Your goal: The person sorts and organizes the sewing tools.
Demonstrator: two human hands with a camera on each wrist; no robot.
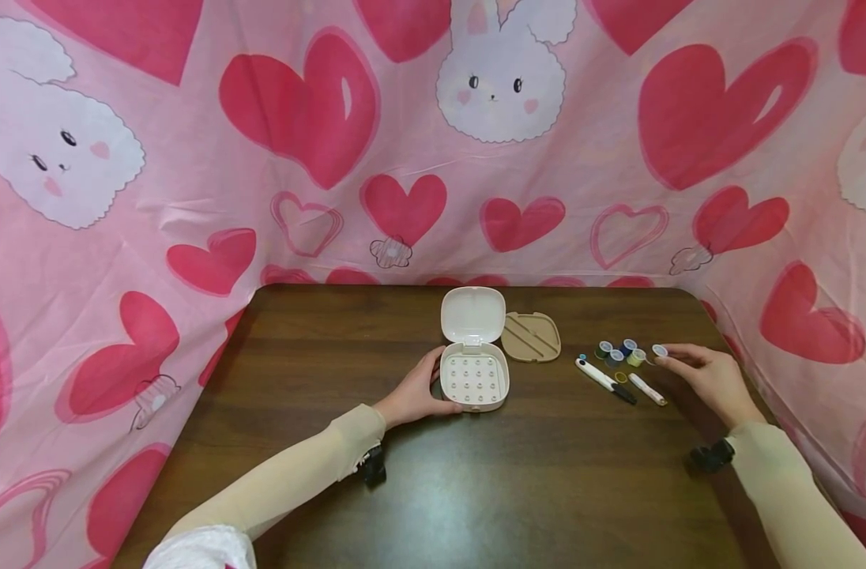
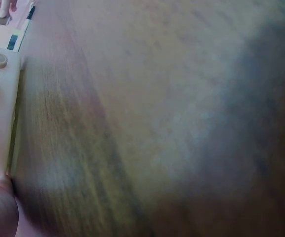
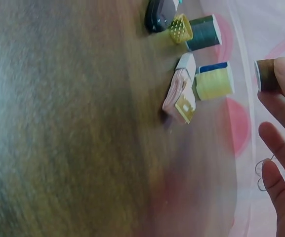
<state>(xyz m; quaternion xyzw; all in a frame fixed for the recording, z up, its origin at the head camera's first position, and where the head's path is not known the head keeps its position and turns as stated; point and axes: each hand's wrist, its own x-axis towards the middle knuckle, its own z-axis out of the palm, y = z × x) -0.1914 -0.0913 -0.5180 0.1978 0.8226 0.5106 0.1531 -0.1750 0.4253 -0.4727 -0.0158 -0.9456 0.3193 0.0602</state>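
Observation:
My left hand [image 1: 420,393] grips the left side of a white sewing box [image 1: 473,408], thumb at its front edge. The box stands with its lid [image 1: 472,314] raised, and rows of small pegs show inside. In the left wrist view only the box's side [image 2: 1,113] and parts of the fingers appear. At the right, my right hand [image 1: 710,383] pinches a spool of brown thread [image 3: 267,75] between thumb and finger, above the table. Beside it are a yellow thread spool [image 1: 637,358], a dark green spool [image 1: 604,350] and blue spools [image 1: 628,348].
A beige tray insert [image 1: 531,338] lies against the box's right side. Near the spools are a white tool with a black end [image 1: 605,379], a gold thimble [image 3: 181,28] and a folded pale pink strip with a gold end [image 3: 179,91]. A patterned cloth hangs behind the table.

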